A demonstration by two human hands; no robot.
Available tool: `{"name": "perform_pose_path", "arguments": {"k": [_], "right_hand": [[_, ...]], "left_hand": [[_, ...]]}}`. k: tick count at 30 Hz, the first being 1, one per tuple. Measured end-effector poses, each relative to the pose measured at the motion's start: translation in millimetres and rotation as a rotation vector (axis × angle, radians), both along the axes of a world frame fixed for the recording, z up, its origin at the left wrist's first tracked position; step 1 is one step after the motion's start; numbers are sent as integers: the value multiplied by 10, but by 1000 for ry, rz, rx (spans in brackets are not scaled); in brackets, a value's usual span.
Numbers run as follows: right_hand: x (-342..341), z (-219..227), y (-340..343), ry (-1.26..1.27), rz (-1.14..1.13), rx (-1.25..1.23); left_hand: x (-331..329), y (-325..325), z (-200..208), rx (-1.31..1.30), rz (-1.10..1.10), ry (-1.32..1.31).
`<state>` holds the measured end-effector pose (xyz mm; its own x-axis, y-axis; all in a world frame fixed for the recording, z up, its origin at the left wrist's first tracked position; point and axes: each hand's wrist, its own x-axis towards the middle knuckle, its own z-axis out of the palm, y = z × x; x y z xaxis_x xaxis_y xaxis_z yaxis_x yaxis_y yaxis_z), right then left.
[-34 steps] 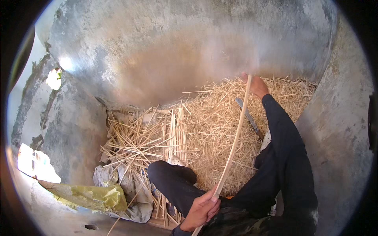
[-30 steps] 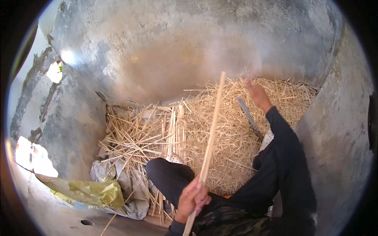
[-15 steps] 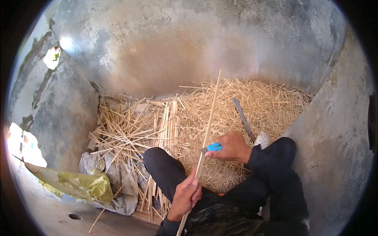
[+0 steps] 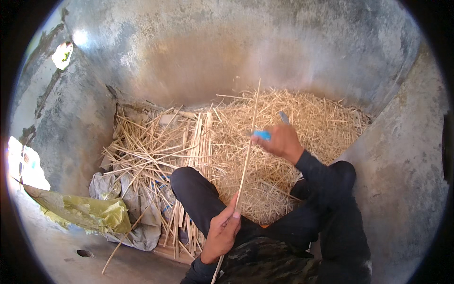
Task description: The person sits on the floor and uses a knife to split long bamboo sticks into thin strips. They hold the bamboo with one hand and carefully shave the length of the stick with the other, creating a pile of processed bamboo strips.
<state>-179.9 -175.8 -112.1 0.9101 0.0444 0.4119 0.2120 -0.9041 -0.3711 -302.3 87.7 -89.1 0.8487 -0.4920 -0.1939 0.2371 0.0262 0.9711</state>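
Note:
My left hand (image 4: 222,231) grips the lower part of a long, thin bamboo strip (image 4: 245,170), which slants up and away from my lap. Farther up the strip, my right hand (image 4: 283,143) is closed round a small blue-handled knife (image 4: 262,135). That hand is slightly blurred, and the knife lies at the strip's right side. Its blade cannot be made out clearly here. Beyond my right hand, the grey end of a long blade (image 4: 283,117) rests on the shavings, its rest hidden by the hand and arm.
A heap of pale shavings (image 4: 321,113) spreads before my legs. Loose strips (image 4: 137,154) lie tangled at the left, beside straighter strips (image 4: 201,137). Near left are a yellow plastic sheet (image 4: 94,213) and a grey cloth (image 4: 144,232). Concrete walls (image 4: 198,52) close in around me.
My right hand has moved up and away along the strip with the knife, covering more of the long blade. The strip's far end has tilted slightly left. My left hand keeps its grip.

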Motion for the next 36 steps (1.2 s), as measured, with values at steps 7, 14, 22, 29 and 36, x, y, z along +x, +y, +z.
{"name": "perform_pose_path", "arguments": {"k": [7,14,22,29,36], "right_hand": [[63,-36,-103,74,-107,-32],[-174,78,168,64,38,-138],[-75,0,-42,4,62,-44],[613,-57,-1240,-39,-400,19],[254,-307,-738,-9,-181,181]], "left_hand": [[56,36,-88,177,-33,-395],[65,58,83,316,-58,-238],[72,47,55,440,-62,-493],[9,-34,71,405,-190,-344],[81,6,-193,-153,-90,188]]}}
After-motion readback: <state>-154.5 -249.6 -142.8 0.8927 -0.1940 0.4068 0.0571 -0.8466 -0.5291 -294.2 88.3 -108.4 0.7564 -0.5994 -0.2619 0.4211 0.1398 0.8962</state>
